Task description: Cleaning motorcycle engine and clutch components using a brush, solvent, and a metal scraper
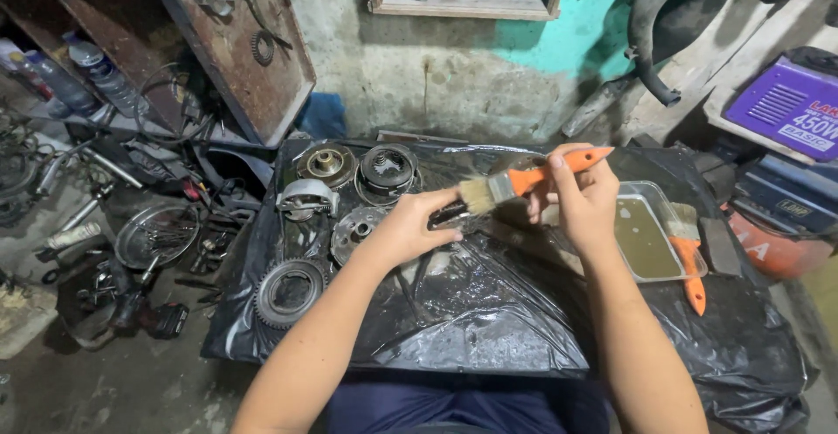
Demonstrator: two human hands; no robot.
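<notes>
My right hand [578, 198] grips the orange handle of a paintbrush [515, 182], its pale bristles pointing left. My left hand [410, 227] holds a small dark metal part [448, 215] right under the bristles, which touch it. Both hands hover over a black plastic sheet [471, 320] that covers a low work surface. Metal machine parts lie on the sheet to the left: a large toothed gear [286, 291], a round hub [354, 229], a grey curved casing [307, 196] and two round drums [326, 163] [388, 166].
A clear tray of murky liquid [647, 240] sits right of my hands, with a second orange-handled brush [690, 255] across its edge. A wire wheel [157, 235], tools and scrap lie on the floor at left. Purple and red machines [786, 102] stand at right.
</notes>
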